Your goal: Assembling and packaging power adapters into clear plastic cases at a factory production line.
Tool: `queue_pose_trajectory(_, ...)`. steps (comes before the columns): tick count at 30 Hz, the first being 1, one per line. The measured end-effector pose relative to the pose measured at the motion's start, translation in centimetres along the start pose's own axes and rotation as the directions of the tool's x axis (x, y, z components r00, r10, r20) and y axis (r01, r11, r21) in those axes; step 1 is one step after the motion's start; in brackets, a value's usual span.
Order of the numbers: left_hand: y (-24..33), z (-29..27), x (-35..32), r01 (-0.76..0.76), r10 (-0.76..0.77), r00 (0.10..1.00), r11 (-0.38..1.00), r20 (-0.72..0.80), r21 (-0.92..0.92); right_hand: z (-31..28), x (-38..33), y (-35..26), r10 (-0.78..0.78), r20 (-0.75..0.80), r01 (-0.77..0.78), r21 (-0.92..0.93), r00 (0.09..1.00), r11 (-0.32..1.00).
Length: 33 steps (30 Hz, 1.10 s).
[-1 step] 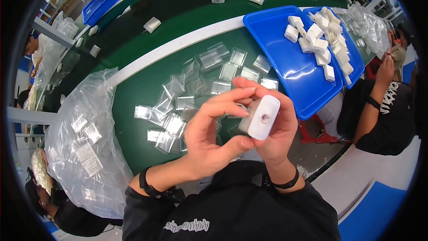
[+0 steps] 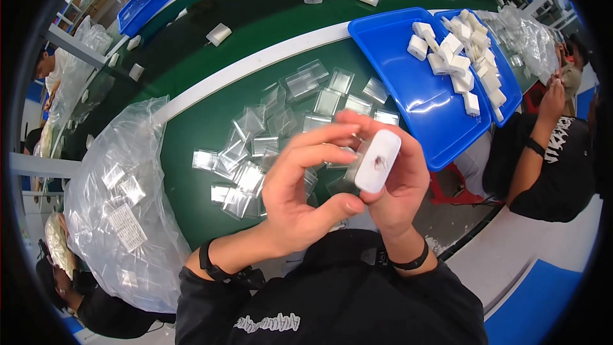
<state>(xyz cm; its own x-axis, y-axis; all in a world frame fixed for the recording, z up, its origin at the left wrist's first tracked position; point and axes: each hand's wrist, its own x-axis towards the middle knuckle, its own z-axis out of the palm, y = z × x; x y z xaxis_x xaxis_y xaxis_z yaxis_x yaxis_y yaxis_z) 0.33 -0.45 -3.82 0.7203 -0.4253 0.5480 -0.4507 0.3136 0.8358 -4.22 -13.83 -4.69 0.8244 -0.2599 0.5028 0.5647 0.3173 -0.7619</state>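
Observation:
My right hand (image 2: 408, 172) is closed round a white charger (image 2: 378, 161), gripping it from the right. One end face of the charger points up at me, with a small dark mark in its middle. Just left of it, my left hand (image 2: 297, 182) has its fingers curved and apart. Its fingertips are close to the charger's side; whether they touch it I cannot tell. Beyond my hands, many clear plastic sleeves (image 2: 263, 145) lie scattered and overlapping on the green table (image 2: 191, 207).
At the right, a blue tray (image 2: 408, 96) and a second blue tray (image 2: 512, 92) hold piled white chargers (image 2: 460, 64). A large clear bag (image 2: 153, 262) hangs at the left. Behind a white rail (image 2: 255, 61), a green belt (image 2: 255, 9) carries several chargers. Co-workers sit on both sides.
The charger has tilted and shifted slightly upward in my right hand. My left thumb now sits a little apart from its lower end.

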Motion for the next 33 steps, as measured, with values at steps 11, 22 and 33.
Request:
queue_pose_trajectory(11,3.0,-1.8,2.2,0.061,-0.061,0.997,0.998,0.05,0.007,-0.7,1.0,-3.9,-0.066,0.128,0.133,-0.635,0.99,0.761)
queue_pose_trajectory(22,2.6,-1.5,2.0,0.238,-0.19,0.967,0.914,0.173,-0.329,-1.5,1.2,-3.8,-0.16,0.113,0.195,-0.504,0.981,0.841)
queue_pose_trajectory(33,2.0,-0.2,0.2,0.253,-0.238,0.967,0.858,0.091,-0.447,1.8,1.1,-4.0,-0.175,-0.13,0.212,0.38,0.976,0.9)
